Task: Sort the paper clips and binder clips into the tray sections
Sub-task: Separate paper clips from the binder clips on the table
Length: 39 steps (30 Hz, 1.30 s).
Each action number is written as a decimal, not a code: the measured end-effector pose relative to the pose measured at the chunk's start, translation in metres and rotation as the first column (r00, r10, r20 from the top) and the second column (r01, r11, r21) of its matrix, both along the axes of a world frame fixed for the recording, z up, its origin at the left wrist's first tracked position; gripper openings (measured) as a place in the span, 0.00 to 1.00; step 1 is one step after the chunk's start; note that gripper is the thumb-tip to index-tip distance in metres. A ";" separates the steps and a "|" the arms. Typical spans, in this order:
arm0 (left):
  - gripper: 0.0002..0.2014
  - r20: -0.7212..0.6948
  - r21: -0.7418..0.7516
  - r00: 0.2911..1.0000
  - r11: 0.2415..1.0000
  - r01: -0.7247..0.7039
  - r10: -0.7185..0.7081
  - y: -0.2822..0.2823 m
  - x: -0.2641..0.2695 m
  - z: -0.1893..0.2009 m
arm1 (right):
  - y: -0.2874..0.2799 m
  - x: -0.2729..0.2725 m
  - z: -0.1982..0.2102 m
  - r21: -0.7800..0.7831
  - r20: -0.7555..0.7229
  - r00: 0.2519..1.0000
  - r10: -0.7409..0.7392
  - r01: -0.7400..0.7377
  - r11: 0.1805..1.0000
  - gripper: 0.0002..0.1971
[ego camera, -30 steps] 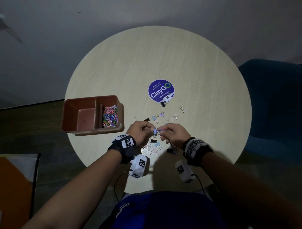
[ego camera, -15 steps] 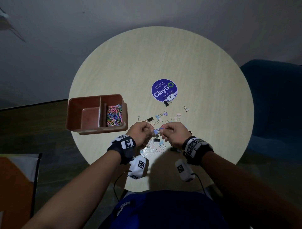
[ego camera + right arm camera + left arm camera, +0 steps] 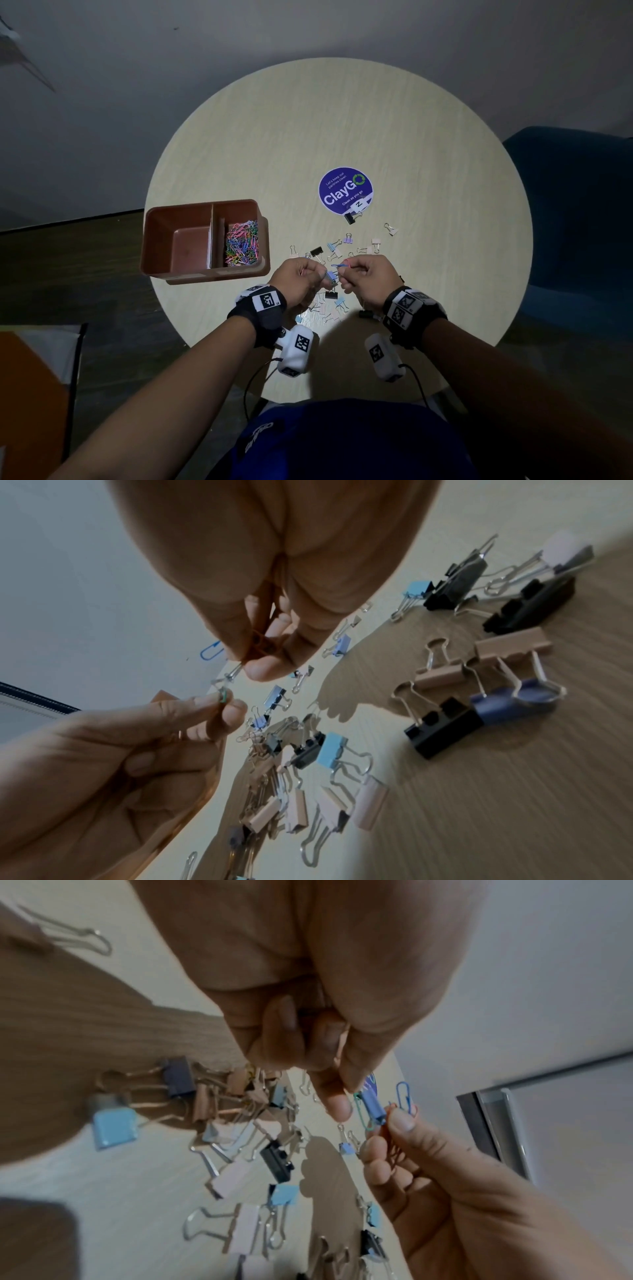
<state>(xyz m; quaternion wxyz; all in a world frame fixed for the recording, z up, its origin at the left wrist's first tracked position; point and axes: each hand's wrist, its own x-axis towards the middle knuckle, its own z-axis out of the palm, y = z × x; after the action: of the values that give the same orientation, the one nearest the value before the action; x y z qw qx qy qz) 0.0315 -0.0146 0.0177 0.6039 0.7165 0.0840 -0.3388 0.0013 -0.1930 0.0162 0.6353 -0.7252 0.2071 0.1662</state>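
While left hand (image 3: 301,278) pinches green paper clip (image 3: 360,1110) and right hand (image 3: 368,275) pinches blue paper clip (image 3: 404,1093), we untangle them from small blue binder clip (image 3: 373,1106); next, we judge, freed paper clips go to tray (image 3: 178,219) right section.

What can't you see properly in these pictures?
- Head view: what the left hand and right hand pinch between them is too small to identify.
- Left wrist view: what the left hand keeps curled in its palm, hidden by its own fingers.
- Right wrist view: nearest binder clips blurred.
- Head view: tray left section too dark.
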 end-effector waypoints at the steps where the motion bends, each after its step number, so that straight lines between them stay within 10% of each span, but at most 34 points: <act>1: 0.01 -0.013 -0.017 1.000 1.000 -0.021 0.021 -0.001 -0.001 0.000 | 0.000 0.000 -0.001 -0.001 0.010 1.000 -0.008 0.008 1.000 0.06; 7: 0.15 -0.036 -0.025 0.999 1.000 -0.010 0.009 -0.004 -0.004 0.001 | 0.000 0.000 -0.004 0.009 0.012 0.999 -0.041 0.041 0.999 0.07; 27: 0.11 0.013 0.011 0.997 0.997 0.072 -0.072 -0.003 -0.003 0.014 | -0.001 -0.002 -0.008 0.037 0.009 0.994 -0.106 0.105 0.994 0.06; 39: 0.08 -0.015 0.071 0.992 0.990 -0.120 0.122 -0.006 0.000 0.016 | 0.004 -0.008 -0.007 0.027 -0.008 1.000 0.002 -0.002 1.000 0.05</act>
<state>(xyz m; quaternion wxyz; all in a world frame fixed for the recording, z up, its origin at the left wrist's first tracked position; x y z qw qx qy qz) 0.0313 -0.0209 0.0342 0.5972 0.7273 0.1450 -0.3054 -0.0067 -0.1887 0.0088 0.6441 -0.7161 0.2064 0.1726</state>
